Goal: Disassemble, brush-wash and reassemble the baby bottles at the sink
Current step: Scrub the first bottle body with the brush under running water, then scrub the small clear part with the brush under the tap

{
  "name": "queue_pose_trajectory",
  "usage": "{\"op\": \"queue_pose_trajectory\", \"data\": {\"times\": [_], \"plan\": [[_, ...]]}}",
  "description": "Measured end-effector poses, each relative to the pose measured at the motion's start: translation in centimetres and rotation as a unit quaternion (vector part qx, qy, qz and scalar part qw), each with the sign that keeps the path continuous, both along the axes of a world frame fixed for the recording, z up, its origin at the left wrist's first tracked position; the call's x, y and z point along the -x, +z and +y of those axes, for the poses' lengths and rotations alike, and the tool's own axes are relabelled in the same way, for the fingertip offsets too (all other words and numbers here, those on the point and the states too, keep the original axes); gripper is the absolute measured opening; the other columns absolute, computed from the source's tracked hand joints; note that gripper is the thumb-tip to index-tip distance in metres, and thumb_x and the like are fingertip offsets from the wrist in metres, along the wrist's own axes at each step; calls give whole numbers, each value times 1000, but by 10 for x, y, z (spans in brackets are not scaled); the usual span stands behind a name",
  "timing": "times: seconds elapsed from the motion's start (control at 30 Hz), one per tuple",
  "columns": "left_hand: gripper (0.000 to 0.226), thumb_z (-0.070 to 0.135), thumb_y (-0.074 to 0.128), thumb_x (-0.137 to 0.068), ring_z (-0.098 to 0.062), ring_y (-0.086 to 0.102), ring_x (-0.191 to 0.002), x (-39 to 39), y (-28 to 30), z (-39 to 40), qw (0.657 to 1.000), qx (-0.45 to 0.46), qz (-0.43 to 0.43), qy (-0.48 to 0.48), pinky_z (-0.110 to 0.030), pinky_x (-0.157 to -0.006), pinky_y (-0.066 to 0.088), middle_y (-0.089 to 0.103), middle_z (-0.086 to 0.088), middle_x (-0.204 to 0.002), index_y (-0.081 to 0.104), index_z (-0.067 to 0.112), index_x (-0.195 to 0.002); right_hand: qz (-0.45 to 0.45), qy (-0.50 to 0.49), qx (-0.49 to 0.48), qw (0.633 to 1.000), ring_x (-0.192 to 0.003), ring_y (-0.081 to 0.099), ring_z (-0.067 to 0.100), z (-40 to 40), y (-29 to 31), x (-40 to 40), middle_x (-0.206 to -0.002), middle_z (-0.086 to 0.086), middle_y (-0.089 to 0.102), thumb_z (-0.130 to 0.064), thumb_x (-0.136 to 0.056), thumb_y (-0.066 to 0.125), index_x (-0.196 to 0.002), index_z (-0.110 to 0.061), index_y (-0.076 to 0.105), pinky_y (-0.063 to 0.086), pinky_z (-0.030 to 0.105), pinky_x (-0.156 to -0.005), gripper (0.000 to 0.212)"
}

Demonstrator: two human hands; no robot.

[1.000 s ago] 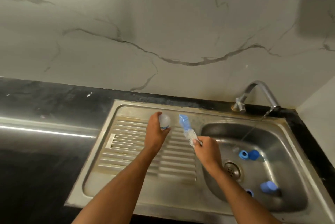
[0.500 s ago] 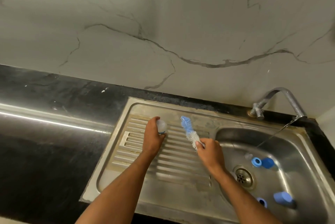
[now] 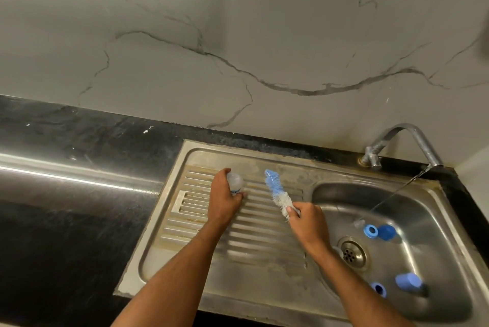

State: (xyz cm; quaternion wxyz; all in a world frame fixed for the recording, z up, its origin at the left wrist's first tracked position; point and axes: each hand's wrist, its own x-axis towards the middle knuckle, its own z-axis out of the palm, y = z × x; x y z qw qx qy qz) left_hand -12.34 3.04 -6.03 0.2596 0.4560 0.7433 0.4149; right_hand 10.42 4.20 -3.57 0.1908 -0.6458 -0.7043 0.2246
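Bottle left of brush, both over the drainboard, frame centre.
Left hand (image 3: 225,201) grips the bottle (image 3: 235,183); right hand (image 3: 307,223) holds the brush (image 3: 277,193), bristles slanting up-left toward it.

Black countertop (image 3: 66,220), veined marble wall (image 3: 238,35)

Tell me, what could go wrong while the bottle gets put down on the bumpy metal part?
The bottle in the left hand is being set on the ridged drainboard, so it might tip and roll. The tap is running into the basin, wasting water and perhaps pushing the loose blue caps about. The wet brush in the right hand could flick drops on the counter.
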Motion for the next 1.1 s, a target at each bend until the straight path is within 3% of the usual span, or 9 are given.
{"op": "queue_pose_trajectory", "data": {"times": [0.3,0.53,0.63,0.77,0.9,0.97,1.03,1.1], "plan": [[87,32,90,-71,-16,50,-126,-1,17,0,999,-18,33,17,-40,-107,48,52,2,-139,42,21,-143,23,15,-4,1000,-54,60,7,-4,12,-7,-60,-10,64,-27,-93,62,-80,-17,75,51,34,-48,20],[72,26,88,-76,-14,52,-124,-30,45,9,994,-79,75,21,-31,-105,46,57,2,-132,49,19,-137,34,9,-11,999,-59,62,7,-4,20,-30,-66,-8,67,-27,-94,62,-80,-16,73,56,38,-53,21],[69,23,86,-78,-11,51,-123,-56,52,16,993,-90,71,0,-26,-104,43,57,3,-132,49,18,-137,36,-4,-18,999,-60,62,7,-5,24,-49,-66,-7,67,-28,-94,62,-80,-14,72,56,39,-54,22],[67,23,85,-80,-11,53,-122,-109,48,27,994,-80,61,-45,-30,-104,46,57,4,-131,49,20,-136,32,-49,-11,998,-56,57,7,-8,26,-91,-60,-8,61,-25,-94,61,-69,-14,67,43,27,-46,27],[63,23,82,-82,-11,52,-123,-174,38,37,992,-53,42,-104,-32,-106,47,56,5,-133,50,20,-136,37,-98,11,994,-60,62,12,-14,23,-147,-64,-7,64,-24,-94,60,-71,-14,65,53,36,-55,26],[59,23,81,-83,-10,52,-121,-208,29,41,989,-35,41,-137,-33,-106,47,56,6,-130,51,22,-134,33,-125,15,991,-62,60,10,-18,22,-175,-67,-7,62,-23,-95,60,-76,-15,68,48,27,-53,22],[54,23,80,-82,-12,54,-117,-239,19,46,984,-23,62,-167,-36,-104,49,57,5,-126,52,24,-129,15,-153,23,988,-58,53,4,-21,20,-204,-65,-6,57,-23,-96,59,-77,-13,68,33,15,-49,23],[51,16,77,-83,-15,55,-118,-267,9,51,977,-9,83,-195,-35,-106,47,58,2,-126,54,20,-128,15,-180,31,983,-57,50,6,-21,16,-230,-65,-5,57,-22,-96,60,-76,-11,68,25,13,-49,24]]}}
